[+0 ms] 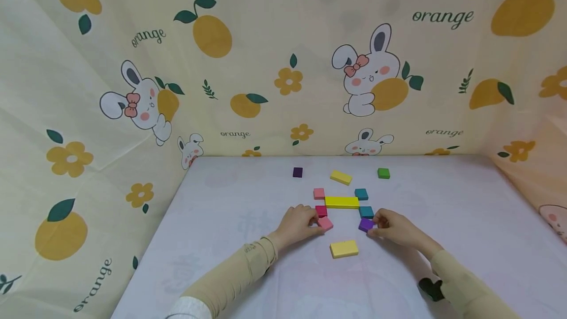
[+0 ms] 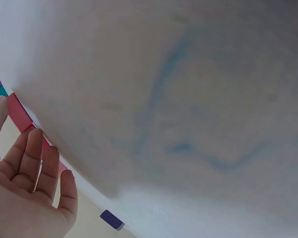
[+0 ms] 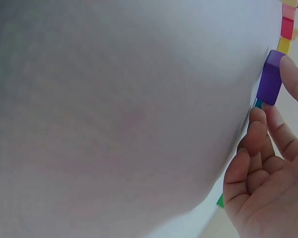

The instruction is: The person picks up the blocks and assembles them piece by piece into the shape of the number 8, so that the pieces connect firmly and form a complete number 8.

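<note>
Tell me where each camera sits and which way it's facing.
Head: worn on the head, facing forward and down at the tabletop; left hand, right hand, sleeves show.
Left wrist: worn there, facing the gripped pink block; left hand shows.
Right wrist: worn there, facing the purple block; right hand shows.
Head and right wrist share the purple block.

A cream, fruit-printed cloth backdrop (image 1: 274,18) rises behind the white tabletop (image 1: 248,183).
</note>
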